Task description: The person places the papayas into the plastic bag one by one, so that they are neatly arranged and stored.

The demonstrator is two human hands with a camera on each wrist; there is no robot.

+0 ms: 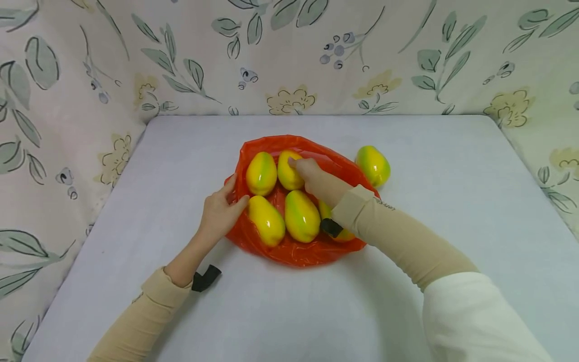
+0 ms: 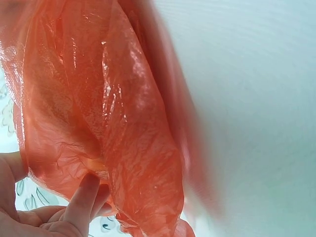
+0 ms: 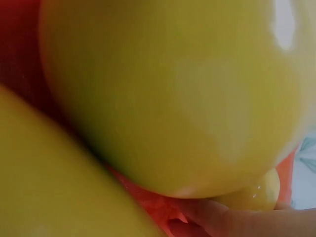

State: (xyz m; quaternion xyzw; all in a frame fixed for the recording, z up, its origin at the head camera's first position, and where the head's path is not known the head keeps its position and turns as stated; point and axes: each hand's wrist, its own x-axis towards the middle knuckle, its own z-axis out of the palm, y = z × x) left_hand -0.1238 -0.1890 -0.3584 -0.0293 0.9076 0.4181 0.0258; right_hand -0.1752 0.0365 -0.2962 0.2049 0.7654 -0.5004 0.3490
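Several glossy yellow-green mangoes lie in a red plastic bag whose mouth is spread wide on the table. My left hand holds the bag's left rim, thumb over the edge and fingers against the outside; the left wrist view shows these fingers on the crinkled film. My right hand reaches into the bag and grips a mango at the back. Beside that one is another mango, with two more in front. My right wrist partly hides a mango. In the right wrist view, a mango fills most of the picture.
One loose mango rests on the table just outside the bag's right rear edge. The white table is bordered at the back and sides by a cloth with leaf and flower prints. Dark straps hang at both wrists.
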